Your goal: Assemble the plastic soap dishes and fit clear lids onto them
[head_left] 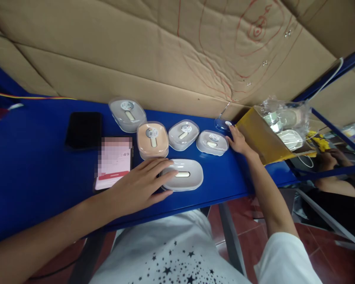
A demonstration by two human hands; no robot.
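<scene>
A grey oval dish (192, 182) with a cream-coloured capsule-shaped insert in its middle sits uncovered near the table's front edge. My left hand (144, 181) lies over the dish's left end, fingers spread, one fingertip reaching inside the rim and the thumb along its front side. Further right, my right hand (237, 139) stretches toward a clear lid (221, 124) with a round sticker. Its fingers are apart, with the fingertips at the lid's right edge. Close to this hand is a grey lidded dish (212, 142); left of it stand another grey one (183, 135) and a peach one (152, 140).
A further lidded dish (127, 114) stands at the back left. On the blue table (41, 157) are a lit phone (114, 161) and a black flat object (83, 130). A yellow-edged box (254, 134) of plastic-wrapped items adjoins the cardboard wall (121, 47). Another person's arm (339, 185) shows at right.
</scene>
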